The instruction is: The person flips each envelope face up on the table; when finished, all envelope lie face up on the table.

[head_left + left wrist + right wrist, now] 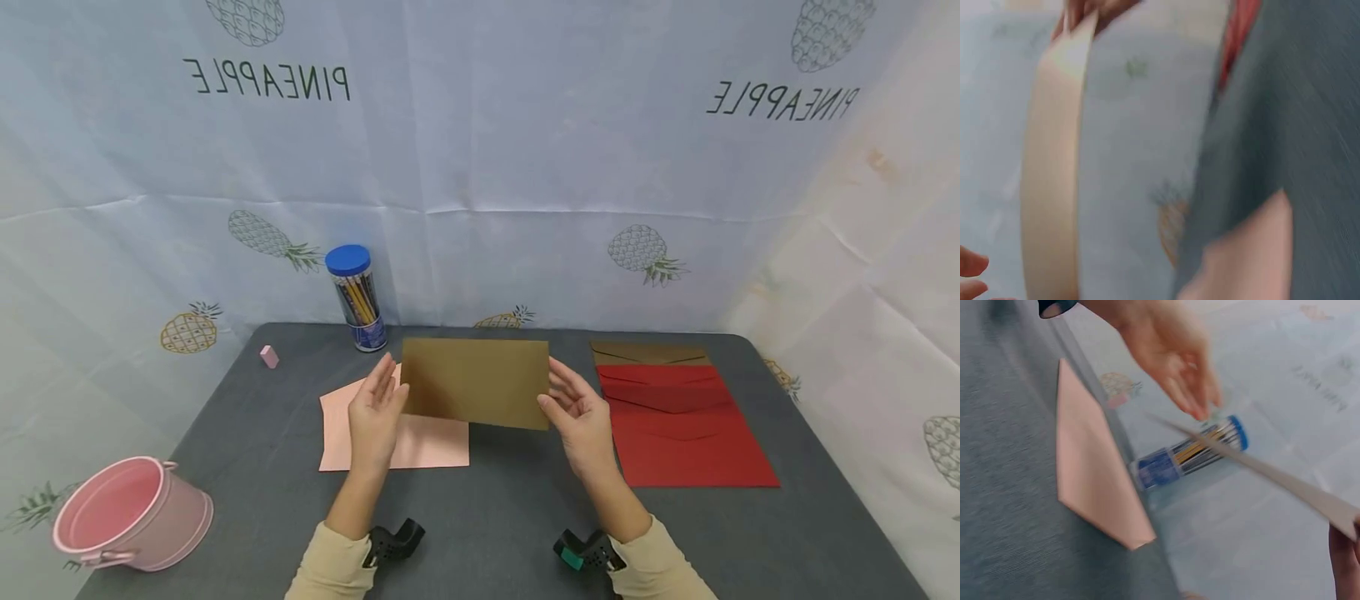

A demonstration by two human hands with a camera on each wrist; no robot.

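Above the table, a gold-brown envelope (476,379) is held up with its plain side facing me. My right hand (588,425) pinches its right end between thumb and fingers. At the opposite end is my left hand (375,417), its fingers loosely extended; the right wrist view shows this hand (1172,359) slightly apart from the envelope (1272,475). Below lies a pale pink paper piece (435,442), partly covered by the left hand and the envelope. Blur softens the envelope (1054,169) in the left wrist view.
Red envelopes (697,454) overlap on the right, with another gold-brown envelope (645,352) behind them. A blue-lidded tub of pencils (360,304) stands at the back. A small pink block (269,357) lies at left, and a pink bucket (165,521) at front left.
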